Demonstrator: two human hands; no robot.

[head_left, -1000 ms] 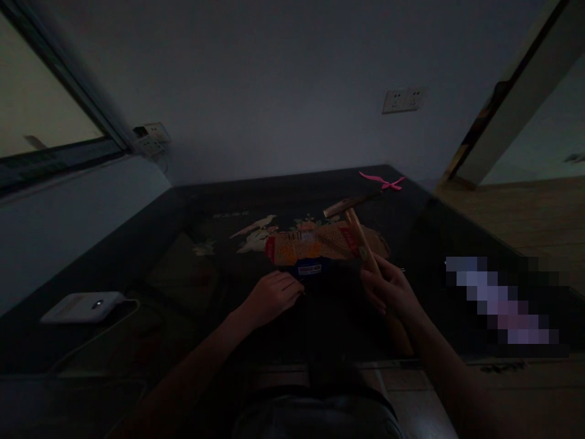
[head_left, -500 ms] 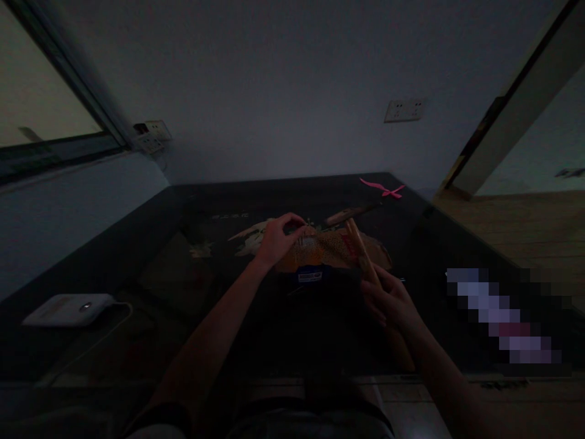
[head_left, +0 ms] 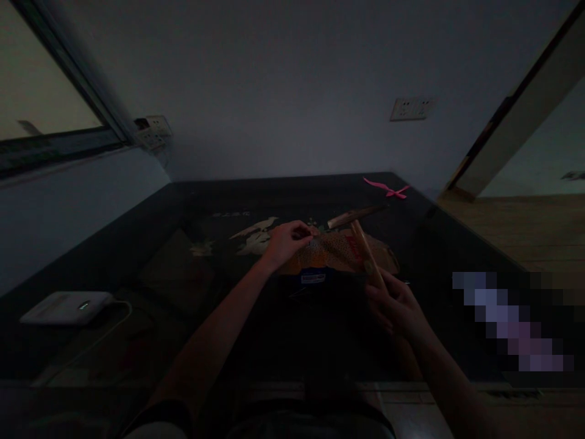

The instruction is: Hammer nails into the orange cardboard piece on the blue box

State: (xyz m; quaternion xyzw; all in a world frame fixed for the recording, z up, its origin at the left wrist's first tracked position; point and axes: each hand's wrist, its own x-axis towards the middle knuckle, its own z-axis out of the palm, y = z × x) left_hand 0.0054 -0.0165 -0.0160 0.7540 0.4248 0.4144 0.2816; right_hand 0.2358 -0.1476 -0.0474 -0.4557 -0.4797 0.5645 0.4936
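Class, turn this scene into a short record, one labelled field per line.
Right hand: grips the hammer by its wooden handle
Left hand: fingertips together at the printed cardboard; anything pinched is too dim to tell
Far edge: pink ribbon
Left side: white power bank, cable attached
Surface: dark tabletop
Light: dim

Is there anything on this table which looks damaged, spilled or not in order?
I see no spill, though the picture is dark. The printed cardboard by the left hand looks odd: its outline is uneven, perhaps torn. The pink ribbon near the far right corner of the table lies loose and twisted.
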